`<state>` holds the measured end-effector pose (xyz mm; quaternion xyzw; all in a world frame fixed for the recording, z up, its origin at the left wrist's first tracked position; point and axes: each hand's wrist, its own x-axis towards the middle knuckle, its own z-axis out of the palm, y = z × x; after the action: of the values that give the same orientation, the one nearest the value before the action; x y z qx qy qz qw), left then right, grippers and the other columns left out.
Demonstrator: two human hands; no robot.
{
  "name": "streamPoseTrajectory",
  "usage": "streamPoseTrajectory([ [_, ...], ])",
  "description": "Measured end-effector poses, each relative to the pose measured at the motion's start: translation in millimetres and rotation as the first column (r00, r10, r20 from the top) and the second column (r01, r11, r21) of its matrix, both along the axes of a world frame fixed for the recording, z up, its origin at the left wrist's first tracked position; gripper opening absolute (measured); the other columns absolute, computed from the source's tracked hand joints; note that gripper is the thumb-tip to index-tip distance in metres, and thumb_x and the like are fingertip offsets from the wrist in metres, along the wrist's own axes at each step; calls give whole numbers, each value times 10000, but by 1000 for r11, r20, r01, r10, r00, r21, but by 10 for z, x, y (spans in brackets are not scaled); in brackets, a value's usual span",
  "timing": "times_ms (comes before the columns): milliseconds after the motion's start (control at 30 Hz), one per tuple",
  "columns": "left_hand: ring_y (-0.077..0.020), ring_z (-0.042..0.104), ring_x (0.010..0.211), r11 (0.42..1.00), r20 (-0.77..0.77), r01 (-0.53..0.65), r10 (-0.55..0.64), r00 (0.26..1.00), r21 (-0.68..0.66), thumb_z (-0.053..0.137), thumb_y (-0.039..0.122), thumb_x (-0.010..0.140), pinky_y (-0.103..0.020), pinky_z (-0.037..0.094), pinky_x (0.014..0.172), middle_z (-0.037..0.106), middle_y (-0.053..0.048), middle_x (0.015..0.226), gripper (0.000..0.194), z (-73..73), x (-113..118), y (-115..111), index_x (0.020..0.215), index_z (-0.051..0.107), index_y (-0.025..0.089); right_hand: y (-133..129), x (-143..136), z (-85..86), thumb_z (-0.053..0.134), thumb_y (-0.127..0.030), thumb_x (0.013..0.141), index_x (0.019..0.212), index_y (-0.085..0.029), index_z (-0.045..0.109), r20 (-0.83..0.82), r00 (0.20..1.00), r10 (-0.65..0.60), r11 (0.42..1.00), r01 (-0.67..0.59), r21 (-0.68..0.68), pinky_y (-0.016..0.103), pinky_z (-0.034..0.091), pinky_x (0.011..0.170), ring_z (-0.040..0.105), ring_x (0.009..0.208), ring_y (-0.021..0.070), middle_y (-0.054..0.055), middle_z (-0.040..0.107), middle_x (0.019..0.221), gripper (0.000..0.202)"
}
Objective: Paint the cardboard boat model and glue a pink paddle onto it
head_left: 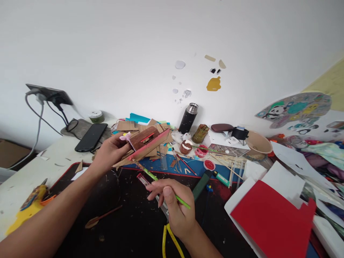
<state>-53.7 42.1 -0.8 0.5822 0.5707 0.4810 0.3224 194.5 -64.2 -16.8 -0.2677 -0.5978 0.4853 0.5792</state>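
My left hand [115,149] is closed on the left end of a cardboard model [142,139] shaped like a small boat, tilted above the black mat. Its top is brown with a cut-out slot, and its near side is partly pink. A small pink bow-like piece is by my fingers. In my right hand [178,206], a green-handled paintbrush [152,175] points up and left. Its tip is at the model's lower pink edge; whether it touches is too small to tell. Below my right hand lies a yellow-handled cutting tool [173,238], partly hidden by it.
Red paint sits in an open lid [209,165], near a brown paint jar [186,147]. A black flask [188,118] stands by the wall. Red card [274,215] lies right, a phone [91,137] left, a yellow glue gun [29,211] front left. Cardboard scraps lie behind the model.
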Motion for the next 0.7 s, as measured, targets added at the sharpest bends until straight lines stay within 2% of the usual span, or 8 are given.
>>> streamPoseTrajectory([
  [300,-249,719,800,1000,-18,14,-13,1000,20,814,636,734,-345,575,768,832,-57,869,468,26,32,6,912,742,210,-8,-23,-16,542,-341,1145,1195,-233,817,55,998,20,999,-23,48,249,583,559,829,767,197,114,870,1054,300],
  [533,-259,707,814,999,-49,-4,5,999,34,772,631,772,-350,561,765,809,-57,844,433,3,37,-5,879,733,213,1,-5,7,539,-381,1148,1163,-209,814,-3,998,-63,997,62,-38,250,569,516,834,752,218,134,874,1011,325],
  [700,-272,724,840,999,-61,-13,15,998,38,755,622,780,-366,569,790,830,-65,900,453,-32,35,-8,962,748,207,29,11,-3,543,-398,1149,1152,-212,815,-36,993,-110,992,108,-65,247,558,505,833,752,220,136,874,1005,330],
])
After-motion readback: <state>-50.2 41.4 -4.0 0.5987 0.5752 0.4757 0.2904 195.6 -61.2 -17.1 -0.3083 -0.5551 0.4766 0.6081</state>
